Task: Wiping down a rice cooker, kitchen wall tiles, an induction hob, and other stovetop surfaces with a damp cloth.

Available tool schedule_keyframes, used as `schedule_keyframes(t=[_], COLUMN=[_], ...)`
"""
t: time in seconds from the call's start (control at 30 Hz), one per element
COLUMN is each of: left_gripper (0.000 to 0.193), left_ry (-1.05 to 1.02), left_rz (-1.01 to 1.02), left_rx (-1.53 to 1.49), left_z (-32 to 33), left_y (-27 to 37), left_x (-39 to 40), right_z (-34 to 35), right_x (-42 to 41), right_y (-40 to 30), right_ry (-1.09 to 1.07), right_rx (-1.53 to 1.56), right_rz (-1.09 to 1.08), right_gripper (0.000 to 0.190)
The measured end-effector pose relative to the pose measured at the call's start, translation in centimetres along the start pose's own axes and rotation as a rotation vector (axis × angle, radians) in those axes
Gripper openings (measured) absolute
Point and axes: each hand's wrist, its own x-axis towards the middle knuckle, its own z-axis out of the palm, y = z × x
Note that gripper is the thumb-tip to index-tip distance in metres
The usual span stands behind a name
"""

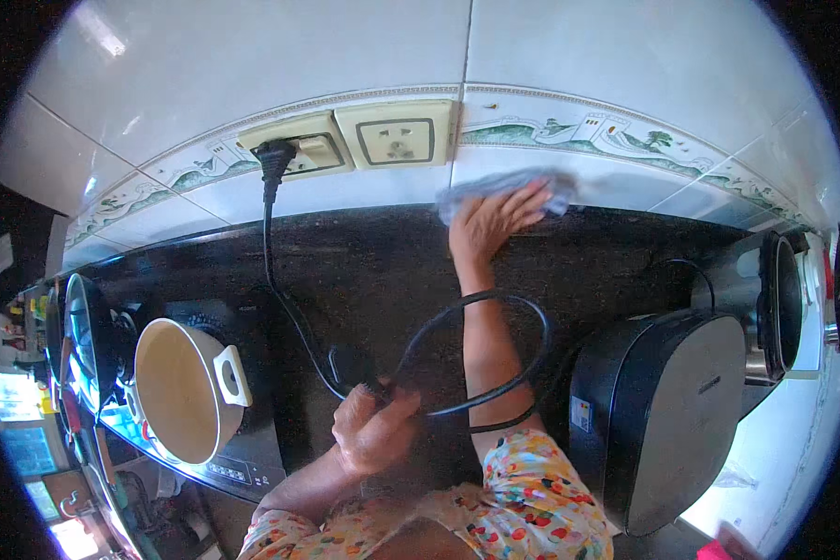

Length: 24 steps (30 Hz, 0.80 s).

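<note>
My right hand (493,222) is spread over a greyish cloth (465,190). It presses the cloth against the white tiled wall where the wall meets the dark countertop (385,280). Both hand and cloth are slightly blurred. Nearer my body, my left hand (374,428) is closed around a black power cord (430,329). From that grip the cord loops over and around my right forearm. Another length runs up to a black plug (276,157) seated in the left wall socket (315,155). What lies inside my left fist is partly hidden.
A cream pot (232,374) stands on a black induction cooktop (255,441) at left, with a pan (80,336) beyond it. At right are a black appliance with a grey lid (686,420) and a metal-sided appliance (756,350). A second wall socket (395,140) has nothing plugged in.
</note>
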Motion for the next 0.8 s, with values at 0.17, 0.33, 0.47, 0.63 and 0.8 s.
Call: schedule_keyframes(t=[0.17, 0.33, 0.47, 0.63, 0.8], left_gripper=[0.028, 0.029, 0.029, 0.03, 0.025], left_ry=[-0.018, 0.045, -0.021, -0.009, 0.0], left_rz=[0.009, 0.01, 0.078, 0.036, 0.01], left_rx=[0.044, 0.047, 0.065, 0.066, 0.007], left_z=[0.0, -0.1, 0.3, -0.1, 0.0], left_y=[-0.2, -0.5, -1.0, -0.9, -0.6], left_x=[0.0, -0.6, -1.1, -0.9, -0.2], right_z=[-0.3, -1.5, 0.3, -1.7, -1.1], right_x=[-0.4, 2.6, -0.8, 2.2, 1.2], right_y=[-1.1, -4.6, 0.4, -3.4, -1.3], right_ry=[-0.098, 0.017, -0.084, 0.064, 0.026], right_rx=[-0.089, 0.002, -0.118, 0.155, 0.029], right_rz=[-0.006, 0.035, 0.113, 0.073, 0.128], right_gripper=[0.091, 0.095, 0.088, 0.085, 0.09])
